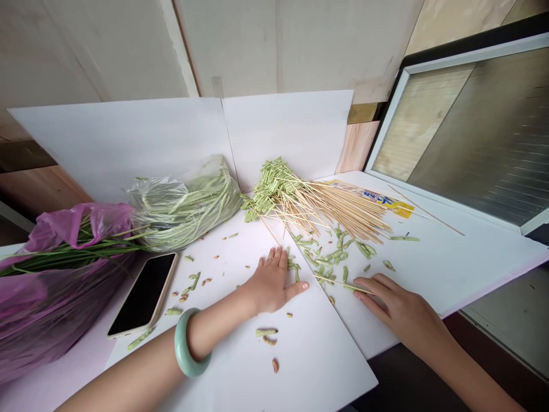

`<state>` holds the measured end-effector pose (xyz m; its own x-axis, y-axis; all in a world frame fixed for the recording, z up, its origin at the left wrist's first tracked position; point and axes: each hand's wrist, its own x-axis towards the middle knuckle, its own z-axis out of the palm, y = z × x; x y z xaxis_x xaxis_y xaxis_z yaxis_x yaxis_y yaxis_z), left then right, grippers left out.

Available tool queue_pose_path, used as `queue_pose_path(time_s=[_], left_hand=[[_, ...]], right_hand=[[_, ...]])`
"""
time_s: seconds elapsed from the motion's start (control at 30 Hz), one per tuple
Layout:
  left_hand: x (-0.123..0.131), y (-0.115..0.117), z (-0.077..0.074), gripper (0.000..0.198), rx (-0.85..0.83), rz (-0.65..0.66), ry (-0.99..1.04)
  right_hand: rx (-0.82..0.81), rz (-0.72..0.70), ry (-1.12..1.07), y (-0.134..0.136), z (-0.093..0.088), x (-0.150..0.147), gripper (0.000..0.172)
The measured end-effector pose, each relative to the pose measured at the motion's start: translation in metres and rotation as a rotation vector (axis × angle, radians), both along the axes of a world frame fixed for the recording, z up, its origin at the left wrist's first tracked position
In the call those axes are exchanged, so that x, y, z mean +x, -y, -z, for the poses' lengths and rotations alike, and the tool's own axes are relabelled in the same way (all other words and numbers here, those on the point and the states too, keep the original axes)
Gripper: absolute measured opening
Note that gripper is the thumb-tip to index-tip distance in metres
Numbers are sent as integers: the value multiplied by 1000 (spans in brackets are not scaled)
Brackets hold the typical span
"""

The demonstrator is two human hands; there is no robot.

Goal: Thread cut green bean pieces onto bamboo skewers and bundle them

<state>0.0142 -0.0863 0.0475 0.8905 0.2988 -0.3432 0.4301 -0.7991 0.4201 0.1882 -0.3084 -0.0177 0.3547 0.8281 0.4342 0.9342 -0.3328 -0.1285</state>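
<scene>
My left hand (269, 280), with a pale green bangle (185, 343) on its wrist, lies palm down on the white board with fingers stretched out. Cut green bean pieces (293, 266) lie right beside its fingers. Between the thumb and fingers of my right hand (392, 303) is a thin bamboo skewer (332, 280), its tip pointing left over loose bean pieces (325, 268). Whether a bean piece is also in that grip, I cannot tell. Farther back, a pile of skewers threaded with bean pieces (277, 183) lies against bare bamboo sticks (351, 209).
Left of the pile sits a clear bag of long beans (189, 200). A purple bag with green stalks (64, 286) and a phone (143, 294) are at the left. A yellow wrapper (403, 209) lies beneath the sticks. Stray beans (275, 365) dot the board; a framed glass panel (472, 131) stands right.
</scene>
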Motion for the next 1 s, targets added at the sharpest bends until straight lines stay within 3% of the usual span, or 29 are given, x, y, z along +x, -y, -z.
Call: queue_pose_path(time_s=[0.13,0.43,0.7,0.9,1.0], left_hand=[[3,17,-3,103,-52,-4,-34],[27,35,-4,99,76,50,-54],[47,26,-1,101,85,159,-33],[62,17,8,92,-30,293,173],[66,11,15,93,24,189,198]], right_hand=[[-12,-19,0,1,-6,1,39],[-24,-32,-7,2,-12,-2,36],[-15,-7,4,4,-12,6,35],[7,37,32,9,-16,15,36],[27,57,50,12,-18,20,39]])
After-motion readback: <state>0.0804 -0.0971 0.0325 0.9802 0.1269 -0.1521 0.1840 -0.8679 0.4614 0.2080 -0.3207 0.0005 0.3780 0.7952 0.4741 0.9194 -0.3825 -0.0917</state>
